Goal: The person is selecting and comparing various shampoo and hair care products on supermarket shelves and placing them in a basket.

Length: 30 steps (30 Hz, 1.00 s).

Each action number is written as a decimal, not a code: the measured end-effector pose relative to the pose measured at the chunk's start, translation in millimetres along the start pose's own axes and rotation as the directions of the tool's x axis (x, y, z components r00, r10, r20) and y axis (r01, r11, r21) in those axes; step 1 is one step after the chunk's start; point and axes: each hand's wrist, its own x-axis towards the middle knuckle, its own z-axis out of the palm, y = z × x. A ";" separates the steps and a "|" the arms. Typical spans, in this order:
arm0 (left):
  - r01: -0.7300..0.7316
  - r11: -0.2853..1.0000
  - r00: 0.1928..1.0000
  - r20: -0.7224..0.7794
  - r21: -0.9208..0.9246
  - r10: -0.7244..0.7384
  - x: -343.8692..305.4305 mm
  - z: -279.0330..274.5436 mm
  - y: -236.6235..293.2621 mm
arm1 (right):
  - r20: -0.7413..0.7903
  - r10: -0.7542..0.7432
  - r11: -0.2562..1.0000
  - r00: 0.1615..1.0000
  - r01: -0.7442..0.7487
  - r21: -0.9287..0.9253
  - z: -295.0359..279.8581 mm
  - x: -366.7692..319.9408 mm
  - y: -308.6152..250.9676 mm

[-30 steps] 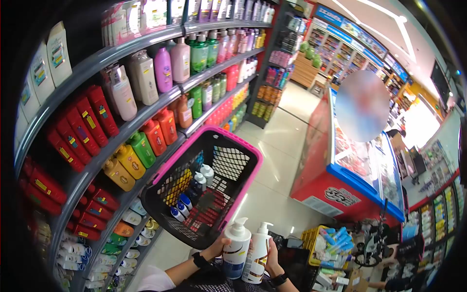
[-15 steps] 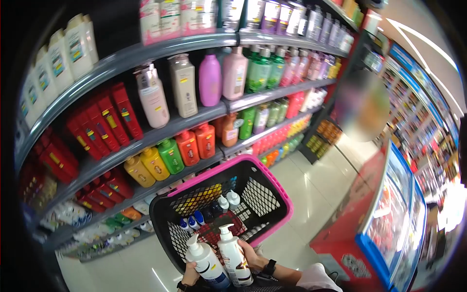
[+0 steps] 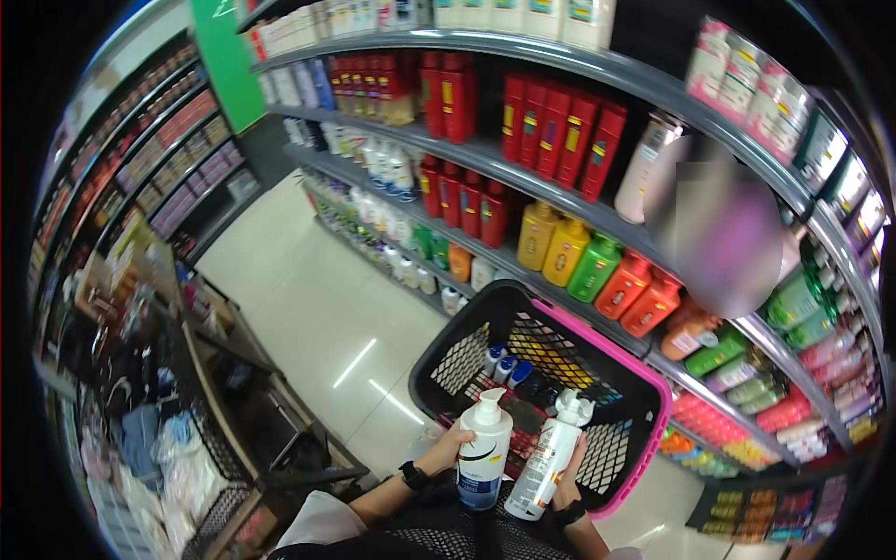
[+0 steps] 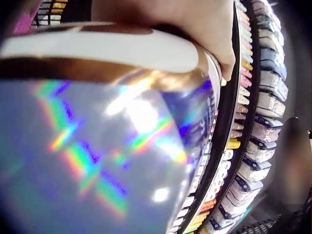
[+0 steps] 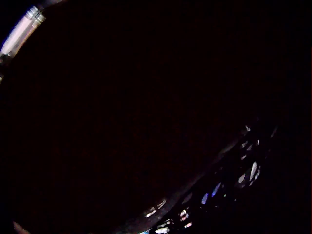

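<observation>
In the head view my left hand (image 3: 454, 452) grips a white pump bottle (image 3: 484, 457) with a dark blue lower label, held upright. My right hand (image 3: 571, 471) grips a second white pump bottle (image 3: 541, 471) with brown print, leaning to the right at the top. Both bottles are side by side over the near edge of a black mesh shopping basket (image 3: 451, 341) with a pink rim. Inside it stand several blue-capped bottles (image 3: 511, 367). The left wrist view shows the shiny blue bottle (image 4: 97, 146) up close, with my fingers (image 4: 195, 24) over it. The right wrist view is nearly black.
Behind the basket runs a shelf (image 3: 597, 224) packed with red boxes (image 3: 551, 131) and yellow, green and orange bottles (image 3: 565, 257). Tiled floor (image 3: 308, 289) stretches to the left. A cart or rack with goods (image 3: 159, 448) stands at the lower left.
The head view has swung left along the shelves, so the freezer has left the picture. Both hands keep hold of their bottles, and the right one now leans more to the right.
</observation>
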 end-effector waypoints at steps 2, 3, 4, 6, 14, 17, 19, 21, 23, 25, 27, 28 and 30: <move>-0.077 0.997 0.997 -0.015 -0.003 0.077 -16.3 10.5 -4.7 | -0.003 0.071 0.994 0.997 -0.071 -0.082 -8.0 -9.7 0.1; -0.118 0.993 0.993 0.000 -0.005 0.118 -20.5 16.9 -6.1 | -0.001 0.087 0.983 0.996 -0.086 -0.162 -8.0 -13.4 -0.3; -0.107 0.994 0.994 -0.028 0.019 0.108 -25.1 26.5 -3.9 | 0.021 0.085 0.978 0.996 -0.079 -0.195 -4.5 -17.9 1.7; -0.071 0.996 0.995 -0.061 0.057 0.075 -29.2 38.7 3.7 | 0.014 0.111 0.978 0.994 -0.107 -0.178 -6.6 -22.7 4.9; 0.186 0.982 0.982 0.045 -0.009 -0.186 3.1 42.6 11.3 | 0.112 0.158 0.987 0.981 -0.158 -0.013 -20.5 -29.7 6.5; 0.195 0.981 0.974 0.117 0.010 -0.195 21.5 42.0 4.5 | 0.101 0.125 0.992 0.987 -0.125 -0.011 -19.7 -33.3 9.0; 0.292 0.955 0.955 -0.038 -0.055 -0.294 25.1 57.8 17.8 | 0.081 0.115 0.993 0.990 -0.115 0.003 -19.0 -34.6 9.0; 0.337 0.927 0.941 0.085 -0.163 -0.328 38.6 54.3 21.2 | 0.136 0.125 0.988 0.983 -0.136 0.077 -16.1 -35.1 7.7; 0.362 0.918 0.929 0.150 -0.165 -0.339 50.3 44.2 18.3 | 0.032 0.128 0.987 0.991 -0.130 0.091 -10.5 -38.1 7.9; 0.380 0.907 0.920 0.180 -0.185 -0.348 57.4 37.5 12.5 | 0.101 0.105 0.983 0.989 -0.119 0.143 -13.6 -37.6 8.8; 0.374 0.900 0.915 0.245 -0.226 -0.319 61.1 35.4 10.1 | 0.082 0.101 0.987 0.992 -0.110 0.118 -9.1 -38.4 7.7; 0.376 0.906 0.913 0.243 -0.195 -0.327 61.8 38.3 12.6 | 0.095 0.088 0.987 0.992 -0.099 0.123 -11.8 -38.5 8.7; 0.386 0.906 0.913 0.213 -0.173 -0.349 61.6 44.0 16.9 | 0.076 0.065 0.993 0.995 -0.072 0.097 -16.1 -37.8 10.7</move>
